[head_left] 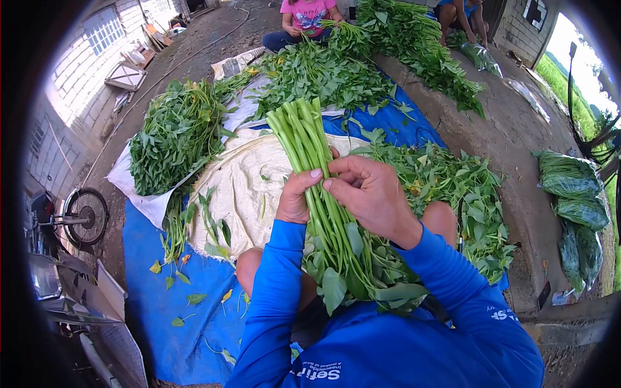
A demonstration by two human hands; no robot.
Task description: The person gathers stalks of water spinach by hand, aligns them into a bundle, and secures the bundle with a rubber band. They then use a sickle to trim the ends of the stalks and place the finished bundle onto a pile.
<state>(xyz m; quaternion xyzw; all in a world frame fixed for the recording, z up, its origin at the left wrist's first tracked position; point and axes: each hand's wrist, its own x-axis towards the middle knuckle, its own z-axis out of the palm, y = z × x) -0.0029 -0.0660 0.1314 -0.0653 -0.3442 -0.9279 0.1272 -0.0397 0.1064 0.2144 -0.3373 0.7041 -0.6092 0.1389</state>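
Note:
A bundle of long green-stemmed leafy greens [301, 138], like water spinach, stands in front of my chest with its cut stem ends pointing away from me. My left hand [296, 198] is wrapped round the stems from the left, thumb on top. From the right, my right hand [374, 195] pinches at the same stems, its thumb and forefinger close to my left thumb. The leaves of the bundle hang toward my lap. Under and beyond it lies a pale sack cloth [239, 184] with a few loose leaves on it.
Heaps of the greens lie left [171, 139], right [466, 207] and ahead [317, 74] on a blue tarp [162, 310]. Filled plastic bags [572, 187] lie at right. A person in pink [307, 14] and another person [462, 16] sit ahead. A motorcycle wheel [85, 218] stands left.

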